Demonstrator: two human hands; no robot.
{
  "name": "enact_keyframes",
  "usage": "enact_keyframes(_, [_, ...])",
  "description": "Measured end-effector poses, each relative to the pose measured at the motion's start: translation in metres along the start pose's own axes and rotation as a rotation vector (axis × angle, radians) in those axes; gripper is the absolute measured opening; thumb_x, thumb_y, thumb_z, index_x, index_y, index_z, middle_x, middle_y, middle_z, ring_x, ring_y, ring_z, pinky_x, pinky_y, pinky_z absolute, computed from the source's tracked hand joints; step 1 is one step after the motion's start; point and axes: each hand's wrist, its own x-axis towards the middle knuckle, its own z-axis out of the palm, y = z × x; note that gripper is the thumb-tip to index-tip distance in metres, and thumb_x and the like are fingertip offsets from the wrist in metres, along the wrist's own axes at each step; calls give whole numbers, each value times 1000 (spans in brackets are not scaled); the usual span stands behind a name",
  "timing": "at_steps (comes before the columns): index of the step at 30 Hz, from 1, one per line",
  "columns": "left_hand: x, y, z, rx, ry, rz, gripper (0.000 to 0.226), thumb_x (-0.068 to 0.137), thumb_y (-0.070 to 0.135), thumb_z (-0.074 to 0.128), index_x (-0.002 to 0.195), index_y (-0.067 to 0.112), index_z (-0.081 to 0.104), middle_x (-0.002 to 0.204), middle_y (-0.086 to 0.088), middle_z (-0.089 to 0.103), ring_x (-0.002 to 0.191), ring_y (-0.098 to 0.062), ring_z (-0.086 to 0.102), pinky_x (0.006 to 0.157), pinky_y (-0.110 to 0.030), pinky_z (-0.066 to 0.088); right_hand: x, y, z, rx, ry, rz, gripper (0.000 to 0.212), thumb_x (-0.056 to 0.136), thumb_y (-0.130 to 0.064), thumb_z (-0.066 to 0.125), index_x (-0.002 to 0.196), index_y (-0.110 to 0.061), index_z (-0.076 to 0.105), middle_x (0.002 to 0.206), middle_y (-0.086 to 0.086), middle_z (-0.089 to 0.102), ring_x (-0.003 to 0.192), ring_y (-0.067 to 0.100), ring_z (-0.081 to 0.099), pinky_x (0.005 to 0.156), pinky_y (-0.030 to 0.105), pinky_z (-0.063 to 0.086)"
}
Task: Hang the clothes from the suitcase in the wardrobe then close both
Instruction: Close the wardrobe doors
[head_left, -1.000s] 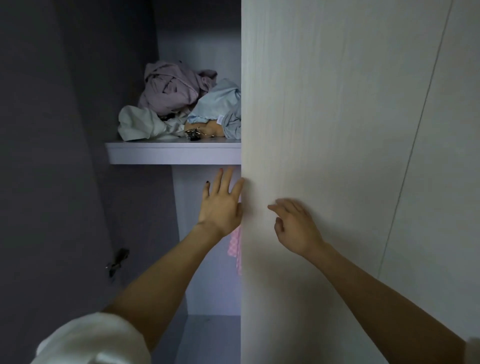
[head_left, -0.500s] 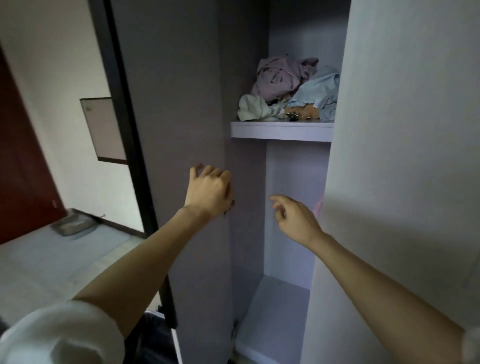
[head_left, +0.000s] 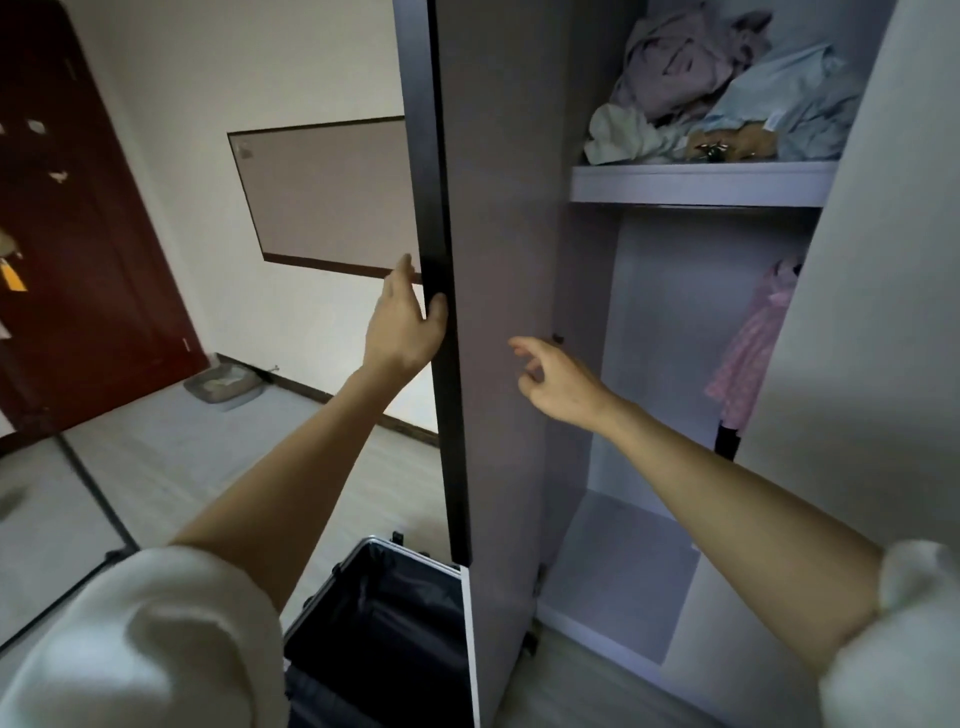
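Note:
The wardrobe's left door (head_left: 498, 312) stands open, edge-on to me. My left hand (head_left: 402, 325) grips its dark outer edge at mid height, thumb on the inner side. My right hand (head_left: 558, 382) hovers in front of the door's inner face with fingers loosely apart and nothing in it. The right door (head_left: 872, 364) covers most of the wardrobe on the right. In the gap a pink checked garment (head_left: 750, 345) hangs below the shelf (head_left: 698, 183). The open dark suitcase (head_left: 384, 623) lies on the floor at the door's foot, its lined inside showing no clothes.
Crumpled lilac, pale blue and white clothes (head_left: 727, 88) are piled on the shelf. A dark red door (head_left: 78, 249) is at the left, a grey tray (head_left: 223, 384) on the floor by the wall. A framed board (head_left: 322, 192) hangs on the wall.
My view has swung left and down. My left hand moved from the right door's edge across to the left door and took hold of its outer edge. My right hand left the right door.

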Motion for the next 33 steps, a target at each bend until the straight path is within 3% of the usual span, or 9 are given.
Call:
enact_keyframes(2, [7,-6,3,-193,-132,-46,43,100,21,36,142,14,30,136,-6,49,122,-25,49,100,-33,42,4,-4,9,25,-35,13,55,93,-15,47,144,-16,27,145,4,36,127,16,42,95,18,31])
enact_keyframes(8, [30,-23,3,-188,-86,172,34,98,28,42,97,3,64,91,-12,68,87,-25,64,85,-37,52,4,-2,30,198,8,12,67,91,-37,52,147,-26,16,150,-2,28,131,13,37,108,38,38])
enact_keyframes(13, [33,9,36,-229,-207,380,17,93,26,55,85,12,62,77,9,60,77,-3,60,73,-19,46,-13,17,26,263,265,39,59,92,-28,54,144,-20,27,121,-19,38,101,-21,46,80,5,44])
enact_keyframes(15, [35,26,62,-341,-252,410,12,90,25,60,81,16,59,84,15,56,81,4,57,75,-16,45,-21,34,14,233,386,81,55,91,-28,54,141,-19,33,126,-14,46,101,-16,49,82,7,45])
enact_keyframes(17, [37,40,85,-358,-240,462,14,87,28,64,89,15,62,103,11,54,100,-1,54,85,-20,44,-29,52,2,198,468,99,51,90,-29,56,136,-15,40,128,-2,54,109,2,54,91,24,49])
enact_keyframes(21, [47,78,125,-307,-264,556,66,80,45,63,137,22,38,152,-4,24,142,-15,18,107,-24,22,-44,87,-24,204,608,194,48,87,-21,62,129,-6,46,118,5,59,102,13,57,88,20,47])
enact_keyframes(26, [56,134,192,-105,-214,658,85,81,60,43,149,28,3,158,-9,-1,146,-29,-5,116,-50,17,-54,134,-60,66,837,210,41,86,0,57,126,-2,46,106,7,50,80,1,51,78,5,42])
enact_keyframes(30, [66,167,242,20,-200,626,76,90,49,49,148,35,0,158,-5,-9,144,-33,-8,113,-54,24,-54,173,-82,-54,797,199,47,88,6,45,135,0,42,126,14,46,107,23,55,99,30,45])
enact_keyframes(33, [78,183,270,41,-208,597,76,90,49,48,148,36,0,158,-4,-13,144,-35,-12,111,-55,28,-41,199,-101,-11,788,278,47,88,7,43,135,-1,43,127,18,49,114,28,54,100,22,40])
